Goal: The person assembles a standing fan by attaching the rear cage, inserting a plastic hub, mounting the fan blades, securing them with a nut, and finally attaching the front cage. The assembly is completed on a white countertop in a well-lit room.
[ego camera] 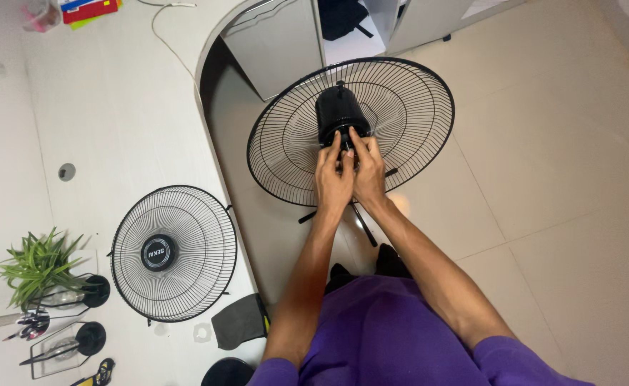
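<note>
Left hand (333,175): raised over the floor, fingers curled together against the lower front of the black motor housing (341,116); whether they pinch a small part there cannot be told.
Right hand (366,168): just beside the left hand and touching it, fingers bent in on the same spot at the base of the motor housing; its grip is hidden by the knuckles.
Motor housing: black, rounded, at the centre of the rear fan guard (407,100), above the pale tiled floor (543,179).
Rear fan guard: round black wire cage, tilted toward the camera, standing off the surface's curved edge.
Stand legs (363,223): thin black bars showing under the wrists, on the floor.
Front fan guard (174,252): second round black wire grille with a dark centre cap, lying flat near the front edge of the white surface (114,107).
Potted plant (39,268): green, spiky, at the left edge of the surface, well apart from both hands.
Black pouch (239,322): dark, flat, at the surface's front edge, beside the front fan guard.
</note>
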